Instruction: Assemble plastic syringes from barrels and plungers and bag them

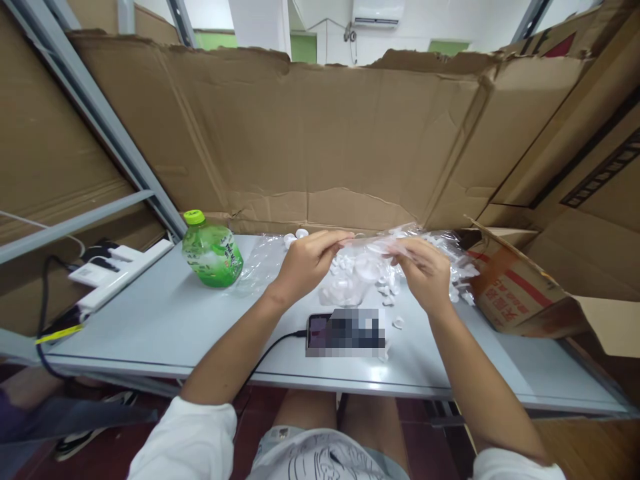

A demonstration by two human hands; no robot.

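Observation:
My left hand (316, 257) and my right hand (424, 267) are raised over the middle of the table. Between them stretches a clear plastic bag (373, 245), its near end pinched in the fingers of each hand. Whether anything lies inside the bag is hard to make out. Under it, small white plastic pieces (387, 290) are scattered, some of them in a clear plastic bag or tub (345, 291). More white pieces lie in a large clear bag (457, 267) right of my right hand. Two round white pieces (296, 237) sit behind my left wrist.
A phone (320, 331) with a black cable lies near the front edge. At left stand a green drink bottle (213, 250) and a white power strip (125, 277). An open cardboard box (520, 287) is at right; a cardboard wall (320, 133) closes the back. Another person's leg (85, 423) shows lower left.

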